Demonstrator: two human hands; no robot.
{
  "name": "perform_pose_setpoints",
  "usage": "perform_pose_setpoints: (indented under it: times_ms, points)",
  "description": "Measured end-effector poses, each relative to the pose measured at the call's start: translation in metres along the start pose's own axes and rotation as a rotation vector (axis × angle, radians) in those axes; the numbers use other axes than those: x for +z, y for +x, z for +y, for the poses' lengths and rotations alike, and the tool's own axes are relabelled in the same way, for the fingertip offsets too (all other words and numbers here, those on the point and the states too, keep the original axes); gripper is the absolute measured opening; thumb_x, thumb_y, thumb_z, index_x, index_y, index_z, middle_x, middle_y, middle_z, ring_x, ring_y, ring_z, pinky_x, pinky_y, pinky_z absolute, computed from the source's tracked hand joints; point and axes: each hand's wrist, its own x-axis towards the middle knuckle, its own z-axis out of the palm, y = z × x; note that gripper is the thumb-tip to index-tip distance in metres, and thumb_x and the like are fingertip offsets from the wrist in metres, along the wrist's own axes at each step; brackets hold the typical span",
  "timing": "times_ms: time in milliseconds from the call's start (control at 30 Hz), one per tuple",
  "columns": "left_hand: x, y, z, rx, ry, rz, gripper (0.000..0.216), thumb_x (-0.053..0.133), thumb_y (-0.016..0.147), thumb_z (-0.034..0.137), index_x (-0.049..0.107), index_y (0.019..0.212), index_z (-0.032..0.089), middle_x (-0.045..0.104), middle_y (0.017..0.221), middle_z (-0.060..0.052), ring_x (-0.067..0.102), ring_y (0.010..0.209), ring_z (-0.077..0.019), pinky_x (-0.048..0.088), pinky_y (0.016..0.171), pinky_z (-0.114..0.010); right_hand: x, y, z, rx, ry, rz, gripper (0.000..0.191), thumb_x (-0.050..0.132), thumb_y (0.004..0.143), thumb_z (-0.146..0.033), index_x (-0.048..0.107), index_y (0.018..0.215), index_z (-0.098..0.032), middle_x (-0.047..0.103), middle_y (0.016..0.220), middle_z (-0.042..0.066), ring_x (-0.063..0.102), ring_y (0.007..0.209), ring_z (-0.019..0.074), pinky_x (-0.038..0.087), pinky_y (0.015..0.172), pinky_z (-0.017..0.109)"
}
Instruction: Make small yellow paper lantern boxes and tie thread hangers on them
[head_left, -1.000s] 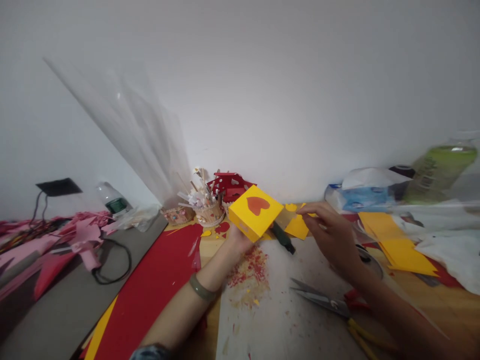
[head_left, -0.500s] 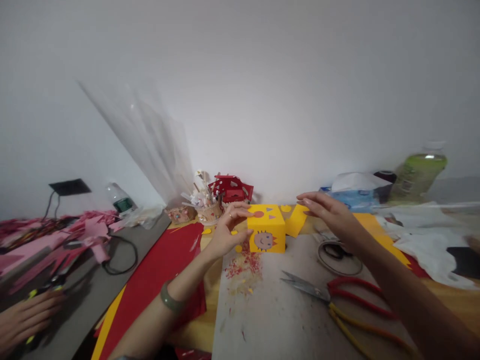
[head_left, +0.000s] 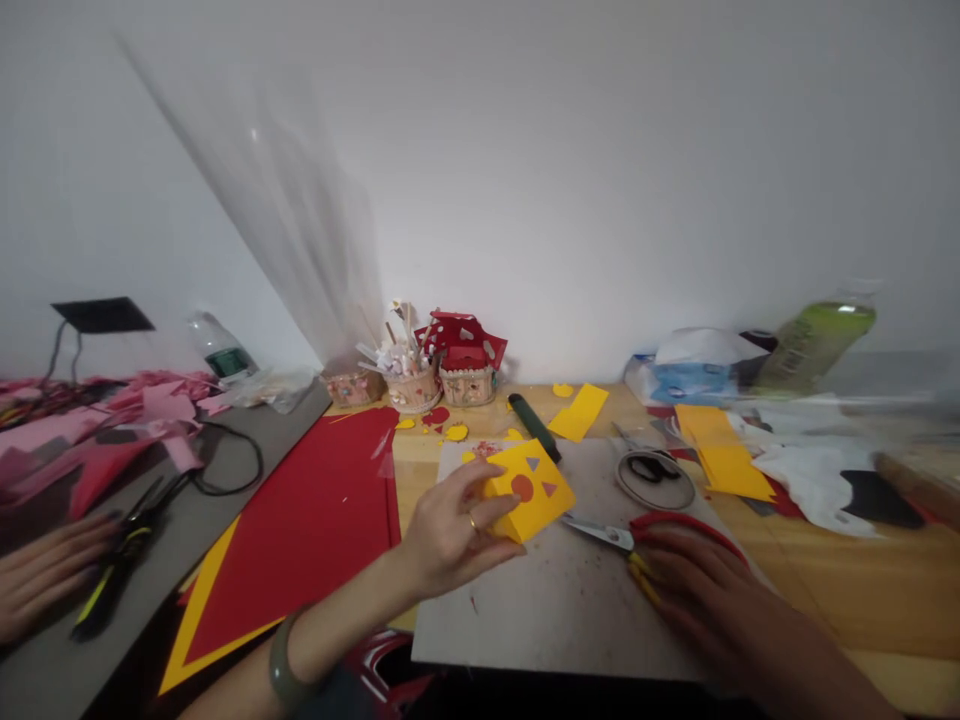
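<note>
A: Any txt legible?
B: None, afaict. Far-R green btl [head_left: 814, 345]: its label [head_left: 793, 347] has dk marks, too blurry.
A: Tissue pk [head_left: 694, 385]?
B: Blue side, print too sm./blurry, no brand readable.
A: Clear btl [head_left: 212, 336], L?
B: Dk-green band [head_left: 231, 362], wording illeg. Same for nos. & signs: can't read any.

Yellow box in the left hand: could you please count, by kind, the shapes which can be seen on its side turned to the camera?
Circle: 1
Triangles: 2
Total: 3 shapes visible; the left hand covers part of the yellow box.
</note>
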Motion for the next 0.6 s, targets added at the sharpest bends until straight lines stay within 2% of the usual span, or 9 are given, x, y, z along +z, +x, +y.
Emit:
perform_pose_setpoints:
  times_ms: [200, 367, 500, 600]
  points:
    - [0.007, -0.001, 0.011, -0.210, 0.060, -0.213, 0.047, 0.059, 0.078, 0.053, 0.053, 0.112, 0.021, 0.057, 0.115, -0.014, 0.064, 0.099, -0.0260, 0.058, 0.072, -0.039, 0.009, 0.003, 0.010, -0.039, -0.075, 0.042, 0.039, 0.042, 0.088, -0.036, 0.066, 0.113, -0.018, 0.064, 0.119, 0.013, 0.059, 0.111, 0.0281, 0.053, 0.089, 0.046]
    - [0.008, 0.005, 0.026, -0.392, 0.139, -0.336, 0.058, 0.066, 0.069, 0.058, 0.051, 0.108, 0.017, 0.058, 0.115, -0.016, 0.063, 0.100, -0.0310, 0.058, 0.070, -0.045, 0.020, 0.006, 0.012, -0.021, -0.160, 0.044, 0.039, 0.044, 0.081, -0.025, 0.067, 0.112, -0.020, 0.065, 0.118, 0.011, 0.061, 0.109, 0.0287, 0.054, 0.086, 0.045]
    - [0.004, 0.012, 0.030, -0.495, 0.024, -0.434, 0.069, 0.065, 0.067, 0.061, 0.046, 0.116, 0.016, 0.055, 0.118, -0.017, 0.062, 0.101, -0.0323, 0.058, 0.069, -0.048, 0.020, 0.001, 0.013, 0.011, -0.152, 0.019, 0.043, 0.046, 0.074, -0.023, 0.066, 0.111, -0.018, 0.067, 0.115, 0.012, 0.065, 0.102, 0.0294, 0.056, 0.082, 0.044]
    - [-0.005, 0.017, 0.024, -0.509, -0.144, -0.428, 0.072, 0.064, 0.066, 0.063, 0.044, 0.118, 0.017, 0.052, 0.121, -0.018, 0.060, 0.104, -0.0322, 0.057, 0.071, -0.048, 0.012, 0.000, 0.015, 0.071, -0.102, 0.010, 0.044, 0.045, 0.074, -0.025, 0.064, 0.112, -0.015, 0.067, 0.114, 0.014, 0.066, 0.098, 0.0301, 0.058, 0.079, 0.044]
